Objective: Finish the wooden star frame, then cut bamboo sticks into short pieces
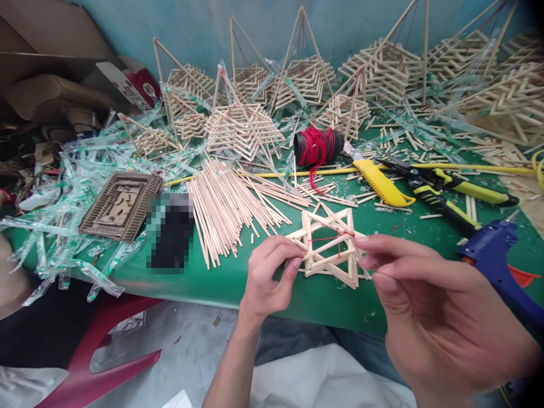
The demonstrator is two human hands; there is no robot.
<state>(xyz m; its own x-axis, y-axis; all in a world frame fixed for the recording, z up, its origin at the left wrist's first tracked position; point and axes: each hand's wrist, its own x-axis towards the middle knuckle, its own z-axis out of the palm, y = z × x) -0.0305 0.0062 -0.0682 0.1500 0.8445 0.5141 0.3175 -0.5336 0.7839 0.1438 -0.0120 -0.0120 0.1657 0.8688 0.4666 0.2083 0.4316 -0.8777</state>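
A star-shaped frame of stacked thin wooden sticks (329,264), with red thread across its middle, is at the front of the green table. My left hand (272,275) pinches the left point of this frame between thumb and fingers. On its right side, my right hand (429,294) is closed, thumb against fingertips, close to the frame and the red thread. What the right fingertips hold is too small to make out. A fan of loose wooden sticks (225,207) lies to the left of the frame.
Behind are a spool of red thread (317,146), a yellow cutter (380,181), pliers (446,204), and several stick structures (244,130). A blue glue gun (493,246) is at right. Plastic wrappers (106,170) and a cardboard piece (121,205) lie left. Another person's arm (11,275) shows at far left.
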